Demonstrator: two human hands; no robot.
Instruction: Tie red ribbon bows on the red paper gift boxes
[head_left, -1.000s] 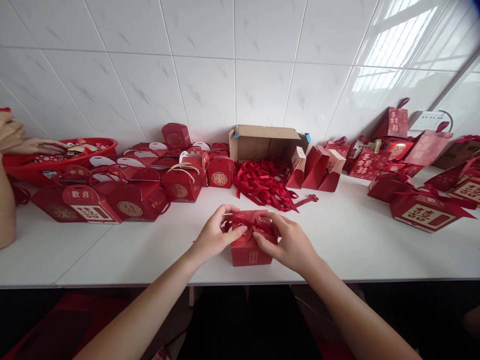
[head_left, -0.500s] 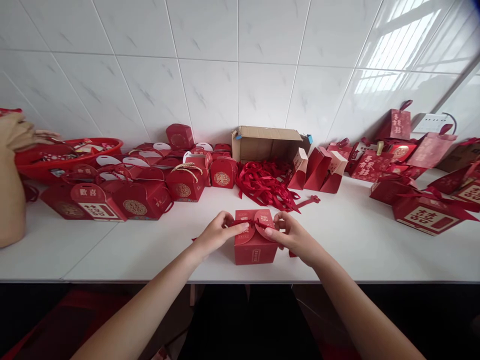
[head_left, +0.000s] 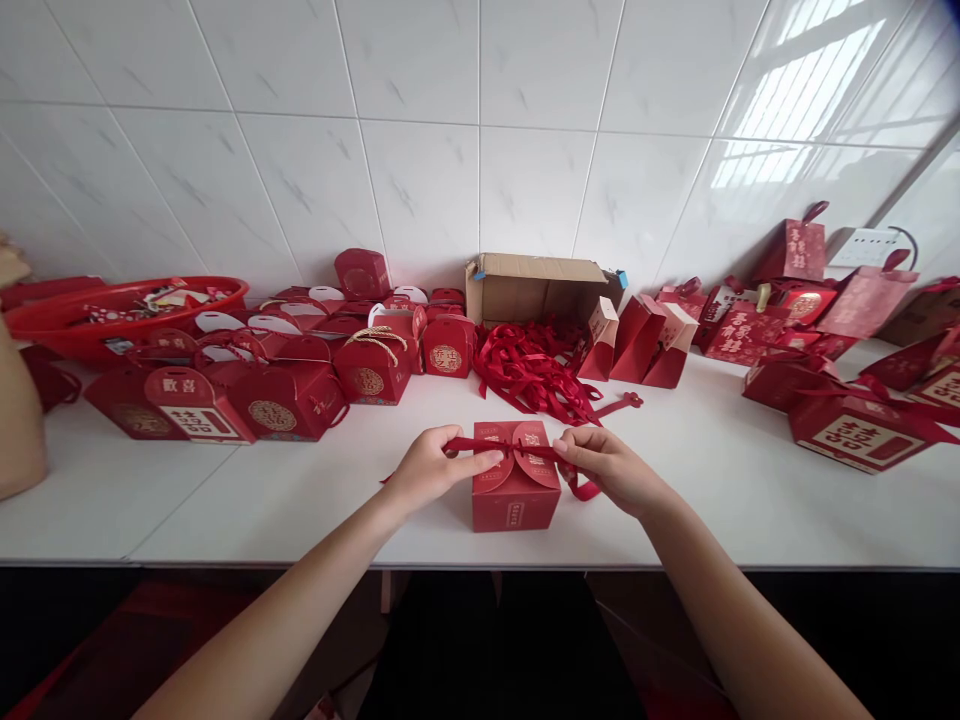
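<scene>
A red box (head_left: pixel 516 503) with rounded top flaps stands near the table's front edge. A dark red ribbon (head_left: pixel 534 452) runs across its top, through the flaps. My left hand (head_left: pixel 442 465) pinches the ribbon at the box's left, its thumb over the top flap. At the right, my right hand (head_left: pixel 604 465) pinches the ribbon between thumb and fingers, a little off the box. A loop of ribbon hangs below my right hand.
Behind the box, red ribbons (head_left: pixel 525 365) spill from a cardboard box (head_left: pixel 540 267) on the white table (head_left: pixel 262 520). Red gift boxes (head_left: pixel 285 405) and a red basin (head_left: pixel 67 335) stand left, more boxes (head_left: pixel 855 430) right. Another person's arm (head_left: pixel 19 425) is at far left.
My right hand has moved right, away from the box, drawing the ribbon out straighter. My left hand has barely moved. The other person's hand has shifted left, mostly out of view.
</scene>
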